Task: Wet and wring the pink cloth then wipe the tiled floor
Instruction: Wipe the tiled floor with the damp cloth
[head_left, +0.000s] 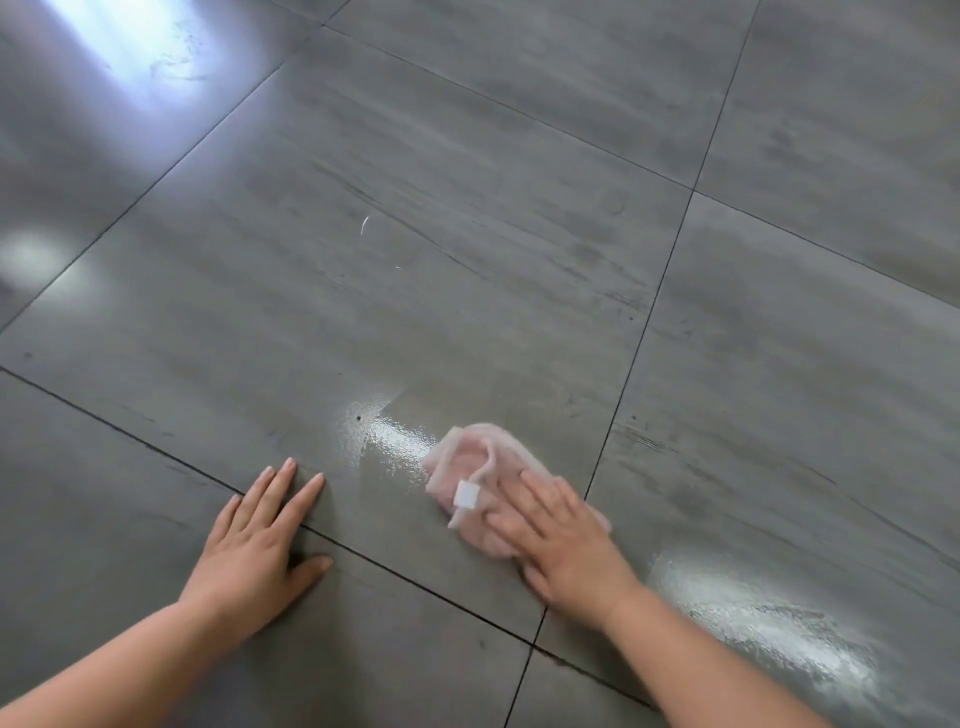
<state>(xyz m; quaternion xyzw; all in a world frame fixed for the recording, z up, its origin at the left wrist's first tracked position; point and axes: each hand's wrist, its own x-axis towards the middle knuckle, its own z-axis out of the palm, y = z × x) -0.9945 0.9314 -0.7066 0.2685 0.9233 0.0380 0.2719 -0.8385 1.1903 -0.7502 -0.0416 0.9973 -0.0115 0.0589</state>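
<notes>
Wiping was in hand: the right hand (566, 545), grip released, pressed the pink cloth (467, 462) flat, the left hand (254, 545) braced open, and the dry tiled floor (467, 208) ahead probably needed the next stroke.

The tiled floor (467, 208) runs as flat grey tile ahead of both hands and out to either side. A sweep forward or to the right meets only dark grout lines (648, 322) and a small white fleck (365, 224) well ahead. A leftward sweep is blocked by the left hand (249, 551), pressed flat with fingers spread over a grout line, near the right hand (566, 551), which lies flat on the pink cloth (467, 467), with a strip of wet tile (384, 436) in the gap between them. Right of the right hand, a second wet patch (769, 618) gleams, level with the floor.
</notes>
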